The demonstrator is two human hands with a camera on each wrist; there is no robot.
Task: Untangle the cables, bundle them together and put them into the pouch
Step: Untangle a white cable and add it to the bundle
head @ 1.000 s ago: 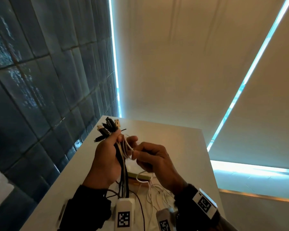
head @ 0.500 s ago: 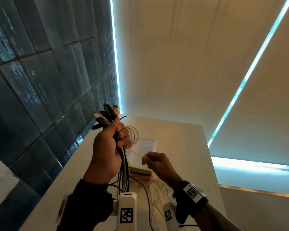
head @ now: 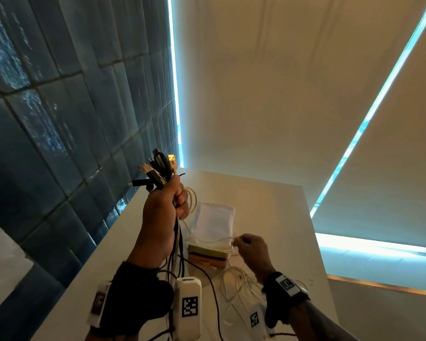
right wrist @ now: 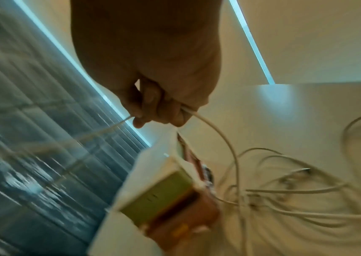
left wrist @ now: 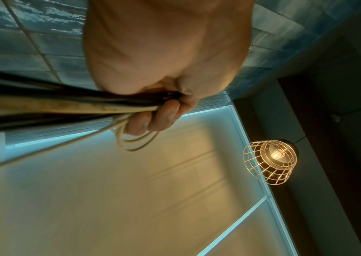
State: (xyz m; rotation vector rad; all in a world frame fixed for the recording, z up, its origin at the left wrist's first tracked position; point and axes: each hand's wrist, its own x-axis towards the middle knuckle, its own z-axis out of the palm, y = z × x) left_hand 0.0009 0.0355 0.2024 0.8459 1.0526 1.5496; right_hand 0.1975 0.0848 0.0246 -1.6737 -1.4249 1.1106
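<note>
1. The left hand [head: 162, 215] is fisted round a bundle of black and cream cables [head: 176, 242], plug ends fanning out at 12 o'clock, a small cream coil [head: 192, 199] beside the fingers.
2. The right hand [head: 252, 249] pinches one thin white cable [head: 207, 240] running from that bundle.
3. At 12 o'clock from the right hand, a white translucent pouch [head: 215, 221] lies on a green and brown stack on the white table [head: 268, 205].
4. Loose white cables [head: 236, 284] lie at its 6 o'clock.
</note>
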